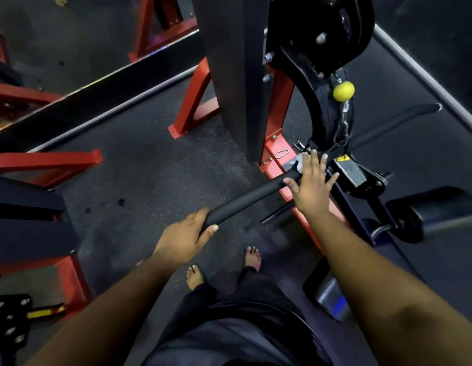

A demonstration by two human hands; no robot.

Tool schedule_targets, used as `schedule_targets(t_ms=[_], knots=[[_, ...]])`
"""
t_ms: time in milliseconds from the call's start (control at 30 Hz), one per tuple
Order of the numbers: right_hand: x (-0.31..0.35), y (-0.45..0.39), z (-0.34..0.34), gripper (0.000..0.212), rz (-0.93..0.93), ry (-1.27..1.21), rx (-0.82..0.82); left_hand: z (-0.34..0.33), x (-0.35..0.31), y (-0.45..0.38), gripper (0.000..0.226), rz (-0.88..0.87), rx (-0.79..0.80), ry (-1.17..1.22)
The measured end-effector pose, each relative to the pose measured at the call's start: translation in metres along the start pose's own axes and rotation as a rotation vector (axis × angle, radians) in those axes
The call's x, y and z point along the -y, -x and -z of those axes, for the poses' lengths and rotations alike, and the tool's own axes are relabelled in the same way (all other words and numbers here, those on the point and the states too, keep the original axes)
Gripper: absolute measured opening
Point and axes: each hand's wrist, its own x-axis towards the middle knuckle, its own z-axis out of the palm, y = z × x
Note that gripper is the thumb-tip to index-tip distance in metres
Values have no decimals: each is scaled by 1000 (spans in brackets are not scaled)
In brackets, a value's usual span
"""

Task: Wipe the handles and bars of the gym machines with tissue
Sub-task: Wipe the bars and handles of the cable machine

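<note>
left hand wrapped round the bar end — right hand, fingers spread, presses tissue onto it.

The black padded bar hangs slantwise low beside the red frame, its far end stretching off right; a white tissue lies pressed on its middle.

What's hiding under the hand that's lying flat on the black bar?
A bit of white tissue peeks out under the right hand, pressed on the black bar near its middle. The hand covers the rest of the tissue. The left hand grips the bar's end.
</note>
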Motion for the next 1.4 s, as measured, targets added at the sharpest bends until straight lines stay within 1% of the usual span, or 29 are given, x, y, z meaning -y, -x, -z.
schedule_targets(t_ms=[100, 200, 300, 367, 400, 467, 533, 600, 633, 700, 800, 833, 900, 967, 1000, 1033, 1067, 1100, 1167, 1233, 1267, 1333, 1400], knots=[[45, 15, -16, 113, -185, -301, -81, 1, -1, -1, 59, 14, -3, 6], [81, 27, -33, 105, -324, -559, -127, 3, -2, 1, 58, 3, -7, 43], [80, -7, -22, 98, -512, -776, -224, 3, -3, 2, 59, 5, -16, 65], [62, -36, -9, 98, -639, -837, -289, 2, -3, 2, 58, 5, -17, 76], [55, -46, -6, 98, -670, -841, -303, 1, -4, 2, 58, 4, -18, 80], [54, -46, -9, 98, -634, -812, -320, 1, -4, 2, 58, 4, -20, 76], [64, -30, -25, 98, -547, -749, -287, 2, -3, 2, 58, 6, -18, 69], [66, -16, -40, 103, -471, -732, -235, 2, -2, 1, 57, 2, -10, 67], [63, -16, -41, 106, -463, -738, -226, 2, -2, 1, 57, -1, -5, 67], [48, -31, -33, 108, -517, -777, -222, 3, -2, 1, 58, -1, 1, 67], [24, -60, -11, 108, -640, -865, -295, 2, -3, 2, 59, 1, -1, 70], [23, -64, -7, 106, -663, -933, -326, 2, -3, 2, 59, 1, -4, 70], [31, -60, -11, 94, -668, -1180, -417, 2, -4, 3, 59, 0, -13, 72], [47, -46, -22, 77, -684, -1431, -439, 2, -3, 2, 59, 3, -13, 65], [51, -38, -25, 68, -712, -1518, -435, 2, -3, 1, 59, 2, -8, 61], [52, -34, -23, 52, -730, -1582, -426, 1, -2, 1, 59, 2, -2, 60], [48, -36, -17, 30, -792, -1643, -412, 2, -1, 0, 59, 4, 1, 61], [42, -41, -9, 12, -839, -1755, -372, 1, -1, 0, 59, 6, 1, 61], [31, -53, 16, 15, -919, -1920, -334, 1, -2, 0, 58, 14, -3, 65], [23, -61, 27, 21, -952, -1948, -367, 1, -3, 1, 58, 16, -12, 73], [26, -59, 27, 26, -946, -1924, -365, 1, -4, 2, 57, 18, -19, 74], [37, -47, 12, 33, -918, -1922, -299, 2, -5, 3, 57, 21, -23, 67], [53, -30, 1, 37, -896, -1913, -155, 4, -4, 3, 57, 30, -19, 62]])
